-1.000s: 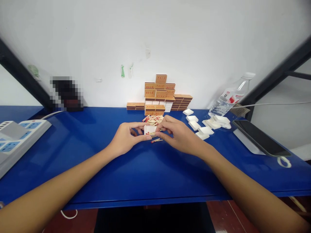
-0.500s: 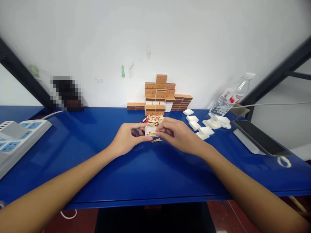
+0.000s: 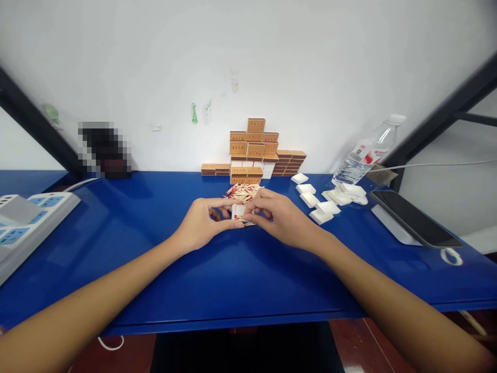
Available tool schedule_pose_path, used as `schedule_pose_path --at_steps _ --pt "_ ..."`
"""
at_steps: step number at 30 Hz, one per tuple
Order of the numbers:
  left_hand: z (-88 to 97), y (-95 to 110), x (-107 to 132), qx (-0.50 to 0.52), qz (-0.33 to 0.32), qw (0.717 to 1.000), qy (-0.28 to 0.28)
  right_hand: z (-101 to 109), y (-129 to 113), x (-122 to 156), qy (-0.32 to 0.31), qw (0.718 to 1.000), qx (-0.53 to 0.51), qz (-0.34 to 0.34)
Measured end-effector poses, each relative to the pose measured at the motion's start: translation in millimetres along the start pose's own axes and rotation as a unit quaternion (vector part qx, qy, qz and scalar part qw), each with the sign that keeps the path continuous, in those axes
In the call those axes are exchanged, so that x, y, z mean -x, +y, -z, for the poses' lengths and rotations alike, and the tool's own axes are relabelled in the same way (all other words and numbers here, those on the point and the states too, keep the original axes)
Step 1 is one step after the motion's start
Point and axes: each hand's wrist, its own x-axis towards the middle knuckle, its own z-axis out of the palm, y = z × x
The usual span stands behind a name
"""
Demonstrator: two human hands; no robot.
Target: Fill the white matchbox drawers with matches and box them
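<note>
My left hand [image 3: 202, 224] pinches a small white matchbox tray [image 3: 238, 211] by its left side, thumb below and fingers above. My right hand [image 3: 280, 218] meets it from the right, fingertips closed at the tray's edge on matches lying in and just under it. A loose pile of red-tipped matches [image 3: 243, 191] lies on the blue table [image 3: 217, 269] just behind both hands.
Stacked orange matchboxes [image 3: 254, 150] stand against the white wall. Several white empty trays [image 3: 324, 199] lie to the right, near a tilted water bottle [image 3: 363, 155] and a phone on a stand [image 3: 415, 217]. A power strip [image 3: 23, 217] sits at far left.
Both hands have closed in on the tray a little; the loose matches beside my right thumb are now mostly covered by my fingers.
</note>
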Motion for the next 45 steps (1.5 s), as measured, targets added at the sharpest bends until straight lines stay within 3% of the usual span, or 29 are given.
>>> schedule_pose_path --at_steps 3,9,15,21,26,29,34,36,41,45 --pt "0.3 0 0 0.004 0.008 1.0 0.003 1 -3 0 0.002 1.0 0.0 0.001" --pt "2.0 -1 -3 0.02 0.022 0.999 0.032 8 0 0 0.067 0.998 -0.001 -0.003" --pt "5.7 -6 -8 0.014 0.004 0.997 0.073 8 18 2 -0.131 0.991 0.009 -0.024" --pt "5.1 -6 -7 -0.001 0.009 0.998 0.061 -2 25 3 -0.165 0.985 -0.01 -0.048" --pt "5.3 -5 -8 -0.006 0.008 0.998 0.063 3 19 7 -0.178 0.981 0.004 -0.074" --pt "6.2 -6 -8 -0.021 0.01 0.998 0.062 11 19 9 -0.159 0.984 -0.003 -0.077" --pt "3.4 -6 -5 -0.047 0.012 0.998 0.037 16 15 7 -0.016 0.999 0.004 -0.045" --pt "0.5 -4 -3 -0.054 0.006 0.998 0.03 12 10 5 0.013 0.999 0.021 -0.034" --pt "-4.3 -1 2 -0.046 -0.011 0.999 0.02 -2 0 3 -0.006 0.997 0.081 0.003" --pt "-4.1 -1 2 -0.041 -0.011 0.999 0.015 -5 -2 4 -0.011 0.998 0.065 0.002"
